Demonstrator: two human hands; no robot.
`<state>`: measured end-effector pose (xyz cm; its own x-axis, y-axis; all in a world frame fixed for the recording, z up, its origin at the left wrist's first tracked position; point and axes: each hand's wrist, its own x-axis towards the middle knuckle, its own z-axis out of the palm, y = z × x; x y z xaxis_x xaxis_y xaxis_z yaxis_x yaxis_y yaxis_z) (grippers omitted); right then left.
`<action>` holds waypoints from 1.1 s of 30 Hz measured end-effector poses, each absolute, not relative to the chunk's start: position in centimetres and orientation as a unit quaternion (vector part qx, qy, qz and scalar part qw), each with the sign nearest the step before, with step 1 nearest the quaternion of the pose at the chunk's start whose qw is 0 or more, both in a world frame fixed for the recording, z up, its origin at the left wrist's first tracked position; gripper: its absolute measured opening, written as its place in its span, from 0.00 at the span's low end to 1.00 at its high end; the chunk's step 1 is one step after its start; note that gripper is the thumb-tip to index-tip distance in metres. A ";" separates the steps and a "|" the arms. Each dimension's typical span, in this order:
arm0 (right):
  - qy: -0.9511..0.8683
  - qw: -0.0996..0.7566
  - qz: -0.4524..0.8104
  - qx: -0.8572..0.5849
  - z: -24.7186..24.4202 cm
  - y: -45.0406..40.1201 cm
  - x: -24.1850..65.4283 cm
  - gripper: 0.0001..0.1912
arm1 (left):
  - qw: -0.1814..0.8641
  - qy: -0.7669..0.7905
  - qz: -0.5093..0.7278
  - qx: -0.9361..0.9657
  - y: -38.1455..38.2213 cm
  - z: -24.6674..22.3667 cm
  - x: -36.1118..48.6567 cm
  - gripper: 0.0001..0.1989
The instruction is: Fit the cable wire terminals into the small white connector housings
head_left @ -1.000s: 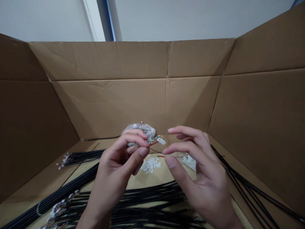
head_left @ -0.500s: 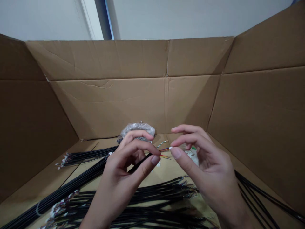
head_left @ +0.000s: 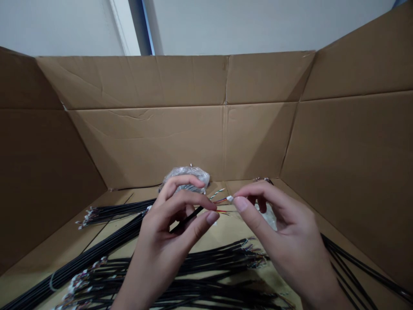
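Note:
My left hand (head_left: 179, 224) pinches a black cable (head_left: 189, 218) between thumb and index finger, close to its stripped end. Thin coloured wires (head_left: 221, 200) fan out from that end: a green-and-white twisted pair, blue and red ones, and orange and yellow ones. A small white connector housing (head_left: 230, 198) sits at the tips of some of these wires. My right hand (head_left: 274, 219) has its thumb and index finger closed at the right side of this connector. How far the wires go into it is too small to tell.
Black cables (head_left: 213, 258) with white connectors lie in front, under my forearms. A tied cable bundle (head_left: 87, 258) and another bunch (head_left: 122, 210) lie left, more cables (head_left: 358, 267) right. A clear plastic bag (head_left: 187, 174) rests by the cardboard wall (head_left: 161, 129); another bag (head_left: 267, 215) is behind my right hand.
My right hand's fingers have curled in and shifted slightly; more of the white connector now shows beyond the fingertips. My left hand holds the cable nearly as before.

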<state>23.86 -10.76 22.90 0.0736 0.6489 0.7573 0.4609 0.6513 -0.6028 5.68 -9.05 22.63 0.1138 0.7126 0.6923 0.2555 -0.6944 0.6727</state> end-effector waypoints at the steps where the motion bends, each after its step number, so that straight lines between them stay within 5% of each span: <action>1: -0.679 0.604 0.081 -0.410 22.9 -10.7 23.8 0.06 | 0.200 0.337 0.575 0.718 -9.1 22.7 5.7 0.05; 33: -0.659 0.536 0.369 -0.379 22.9 -9.5 24.2 0.13 | 0.169 0.354 0.555 0.734 -9.2 22.5 5.5 0.07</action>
